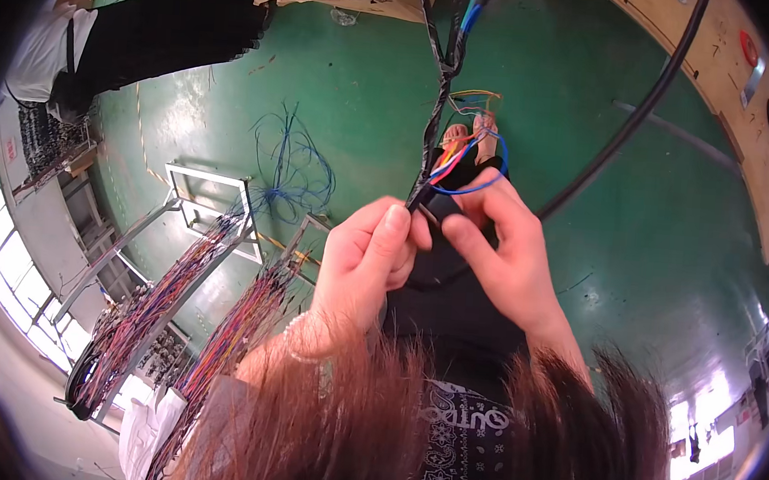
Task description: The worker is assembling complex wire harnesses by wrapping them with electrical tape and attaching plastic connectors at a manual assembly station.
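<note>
A wire harness (434, 123) wrapped in black tape hangs down in front of me and forks near the top. My left hand (368, 250) is closed, its thumb and fingers pinching the harness's lower end. Coloured wires (452, 160), red, yellow, white and blue, fan out just above that grip, and one blue wire loops to the right. Close beside it my right hand (507, 244) is closed, thumb and fingers pinching a dark piece that looks like black tape (440, 210). Its far end by the left fingertips is partly hidden.
Metal racks (215, 179) at left carry long bundles of coloured wires (160, 331). Loose blue wires (291, 180) spread near them. A thick black cable (629, 123) crosses on the right, before a wooden board (717, 76). Another person (50, 47) is at upper left.
</note>
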Tool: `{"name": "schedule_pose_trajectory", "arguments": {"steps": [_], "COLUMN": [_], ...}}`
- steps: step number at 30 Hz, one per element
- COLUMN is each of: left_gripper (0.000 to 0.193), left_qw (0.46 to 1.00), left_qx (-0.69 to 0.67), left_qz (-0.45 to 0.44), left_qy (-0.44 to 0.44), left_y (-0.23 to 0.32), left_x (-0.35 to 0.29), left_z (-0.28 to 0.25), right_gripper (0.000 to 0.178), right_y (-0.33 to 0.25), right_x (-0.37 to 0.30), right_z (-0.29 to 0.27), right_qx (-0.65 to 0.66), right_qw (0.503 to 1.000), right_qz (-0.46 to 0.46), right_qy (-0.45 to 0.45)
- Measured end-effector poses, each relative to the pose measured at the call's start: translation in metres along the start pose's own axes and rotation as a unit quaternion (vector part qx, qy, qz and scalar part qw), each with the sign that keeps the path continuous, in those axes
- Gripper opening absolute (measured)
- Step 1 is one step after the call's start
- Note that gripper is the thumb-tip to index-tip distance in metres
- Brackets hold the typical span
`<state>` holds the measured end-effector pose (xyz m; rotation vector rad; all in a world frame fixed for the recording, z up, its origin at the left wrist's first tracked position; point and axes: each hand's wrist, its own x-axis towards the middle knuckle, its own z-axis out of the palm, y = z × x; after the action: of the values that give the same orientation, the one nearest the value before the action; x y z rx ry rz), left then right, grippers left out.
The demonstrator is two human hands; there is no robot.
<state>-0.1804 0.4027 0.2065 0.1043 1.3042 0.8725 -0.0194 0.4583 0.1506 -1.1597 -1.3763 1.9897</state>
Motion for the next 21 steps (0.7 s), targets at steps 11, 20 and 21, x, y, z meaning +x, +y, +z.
{"name": "schedule_pose_trajectory", "arguments": {"steps": [11, 20, 21], "left_gripper": [0.019, 0.019, 0.018], "left_qw": [0.905, 0.939, 0.934], "left_qx": [0.381, 0.317, 0.321], "left_qz": [0.174, 0.113, 0.135], "left_qy": [0.079, 0.077, 0.081], "left_y": [-0.003, -0.008, -0.011], "left_x": [0.004, 0.006, 0.005], "left_z": [0.01, 0.01, 0.01], "right_gripper": [0.027, 0.052, 0.049], "right_y": [-0.012, 0.008, 0.004], "right_x": [-0.011, 0.011, 0.01], "right_z": [-0.014, 0.01, 0.021], "right_qx": [0.066, 0.2, 0.196], "right_qw": [0.996, 0.974, 0.969], "right_qz": [-0.049, -0.091, -0.09], "right_qy": [-0.023, 0.057, 0.122]}}
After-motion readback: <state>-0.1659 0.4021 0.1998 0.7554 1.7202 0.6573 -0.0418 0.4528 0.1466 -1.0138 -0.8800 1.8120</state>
